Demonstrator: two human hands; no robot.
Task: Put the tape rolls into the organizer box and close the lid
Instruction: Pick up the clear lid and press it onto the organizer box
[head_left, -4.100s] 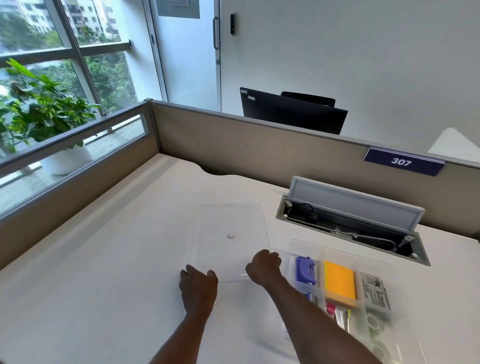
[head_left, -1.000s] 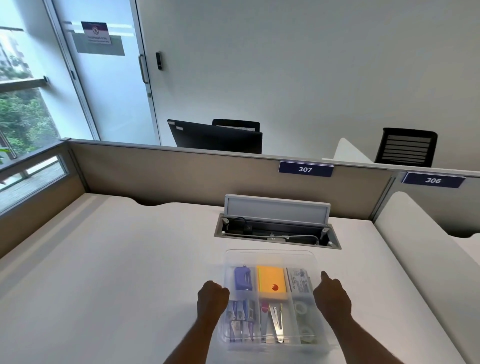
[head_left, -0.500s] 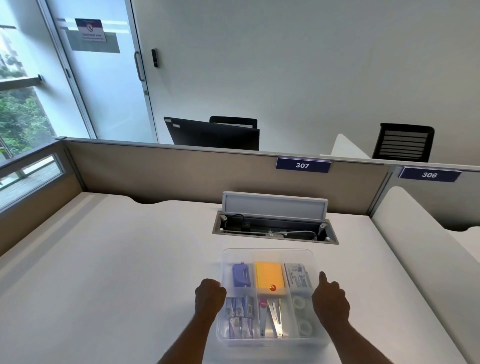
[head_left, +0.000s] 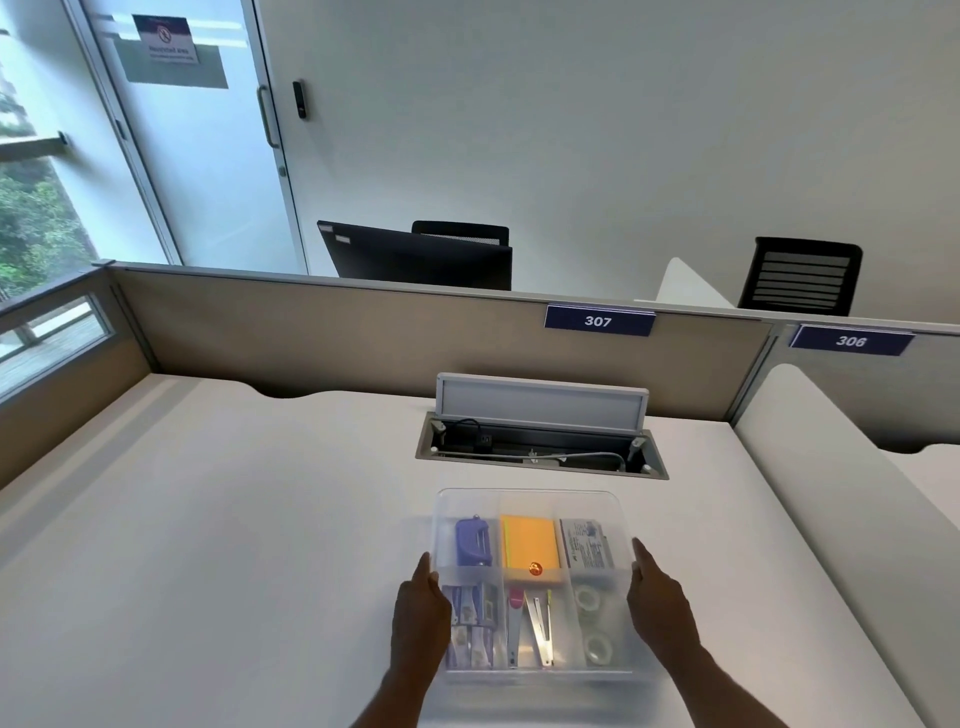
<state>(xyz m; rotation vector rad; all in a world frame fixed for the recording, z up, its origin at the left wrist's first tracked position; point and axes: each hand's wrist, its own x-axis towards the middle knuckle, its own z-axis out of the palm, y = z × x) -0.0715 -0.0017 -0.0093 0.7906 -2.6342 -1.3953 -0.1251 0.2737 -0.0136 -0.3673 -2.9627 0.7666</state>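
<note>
The clear organizer box (head_left: 537, 676) stands on the white desk right in front of me, with its see-through lid (head_left: 530, 500) lying on top. Through the lid I see two clear tape rolls (head_left: 592, 623) in the near right compartment, one behind the other. Other compartments hold a purple punch, an orange pad, a label packet and metal clips. My left hand (head_left: 420, 616) lies flat against the box's left side, and my right hand (head_left: 661, 605) against its right side, so the box sits clasped between them.
Just behind the box is an open cable well (head_left: 540, 453) with its grey flap raised. A beige partition (head_left: 337, 332) runs along the desk's far edge. A white divider (head_left: 831, 499) bounds the right side.
Earlier the lid lay on the desk to the left of the open box. Over the last second my hands went from pressing on top of the lid to clasping the box's sides.
</note>
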